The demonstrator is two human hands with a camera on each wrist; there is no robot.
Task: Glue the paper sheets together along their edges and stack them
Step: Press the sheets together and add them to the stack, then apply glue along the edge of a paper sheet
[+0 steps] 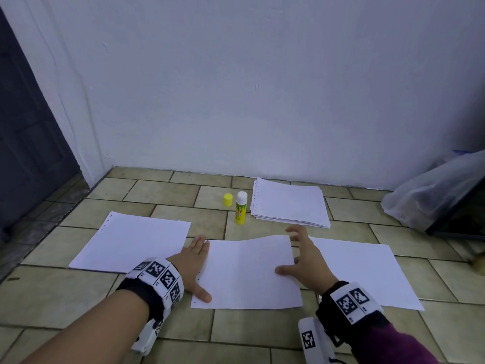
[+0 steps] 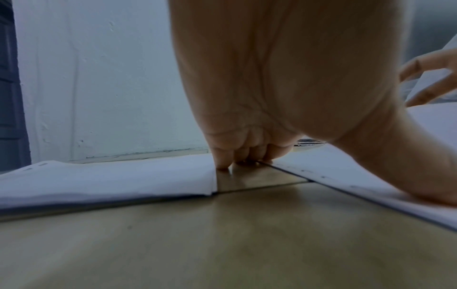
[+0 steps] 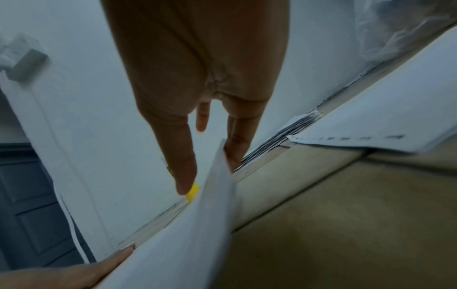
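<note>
My left hand point(image 1: 193, 261) lies flat, fingers straight, on the left edge of the middle sheet point(image 1: 246, 274), thumb on the paper, fingertips on the tile in the gap beside the left sheet point(image 1: 133, 243). My right hand point(image 1: 305, 261) is spread, fingers straight and apart, thumb on the middle sheet's right part, fingertips past its far right corner. It grips nothing. From the right wrist view that edge is lifted off the floor point(image 3: 346, 215) and bowed.

The right sheet point(image 1: 367, 274) lies just beside, its left edge under or against the middle sheet; I cannot tell which. The glue stick point(image 1: 241, 207) stands uncapped behind, near the paper stack point(image 1: 290, 202), with the yellow cap point(image 1: 228, 199) just beside it.

Risks, as I judge them:
- The lifted right edge buckles, so if I press it down now it creases or lands skewed on the right sheet. Cause: the paper is thin and held at two points only.
- My left hand pins one edge only, so a sideways push from the right slides or rotates the sheet on the smooth tile and the edges go out of line.
- If there is glue on the seam, a skewed first contact sticks and peeling tears the paper. I cannot see any glue from here.
- The open stick dries out, or my right hand knocks it over when reaching for the stack.
- My left fingertips sit close to the left sheet and could nudge it.
</note>
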